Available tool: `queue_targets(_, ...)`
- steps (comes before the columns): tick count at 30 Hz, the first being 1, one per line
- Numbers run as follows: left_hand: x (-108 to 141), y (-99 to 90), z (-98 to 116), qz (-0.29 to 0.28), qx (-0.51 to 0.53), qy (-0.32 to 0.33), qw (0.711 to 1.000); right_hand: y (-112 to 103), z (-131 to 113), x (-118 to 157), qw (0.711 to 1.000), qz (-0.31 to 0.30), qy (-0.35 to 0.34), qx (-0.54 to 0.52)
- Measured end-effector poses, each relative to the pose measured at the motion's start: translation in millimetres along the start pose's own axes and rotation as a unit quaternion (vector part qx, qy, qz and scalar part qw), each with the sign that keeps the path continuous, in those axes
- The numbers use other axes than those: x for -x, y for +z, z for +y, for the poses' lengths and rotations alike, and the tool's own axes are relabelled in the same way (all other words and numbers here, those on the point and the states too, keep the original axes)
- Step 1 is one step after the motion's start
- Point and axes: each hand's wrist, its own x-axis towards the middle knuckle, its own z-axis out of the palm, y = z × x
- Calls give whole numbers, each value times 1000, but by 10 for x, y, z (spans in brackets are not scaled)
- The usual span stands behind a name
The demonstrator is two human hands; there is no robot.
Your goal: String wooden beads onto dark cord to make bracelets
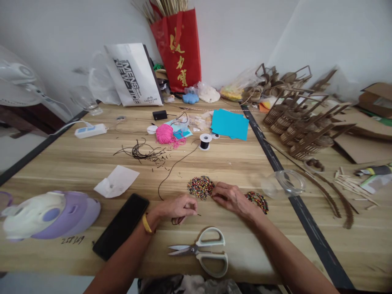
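Observation:
Between the thumb and fingers of my left hand (180, 206) is a dark cord (176, 221), its short end poking out to the right. A longer dark cord (171, 169) runs from behind that hand up to a spool of black cord (205, 142). My right hand (228, 197) has its fingertips down at the right edge of a pile of multicoloured beads (199, 186); whether a bead is pinched there is too small to tell. More beads (259, 201), seemingly strung, lie right of that hand. White-handled scissors (196, 250) rest below both hands, blades pointing left.
A black phone (121, 226) and a purple-white appliance (52, 214) lie left. Behind are cut cord pieces (141, 151), pink yarn (165, 134) and blue sheets (230, 123). A clear plastic container (289, 182) and small woven baskets (301, 130) stand right.

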Motion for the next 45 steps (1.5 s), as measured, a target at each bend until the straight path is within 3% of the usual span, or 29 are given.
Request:
queue_targets(4,76,-139,-48,14,-25,-7,1000,-3,15,6,1000,-6,-6,5)
queue_targets(11,140,-328,-188,113,3,2,994,-16,13,15,1000,-3,3,26)
queue_targets(17,7,-307,-169,257,2,110,960,-8,6,12,999,-6,6,53)
queue_targets(20,-74,-215,-111,284,-17,111,952,1,5,9,998,-9,7,69)
queue_targets(29,-241,17,-103,261,5,112,959,22,21,13,995,4,1,97)
queue_targets(34,-260,36,-99,271,22,109,956,36,-4,7,998,51,-17,34)
queue_targets(40,-197,-23,-90,272,124,116,947,127,-86,-15,992,82,-31,-91)
queue_targets(45,-86,-173,-113,280,215,152,923,237,-111,-11,985,93,-37,-139)
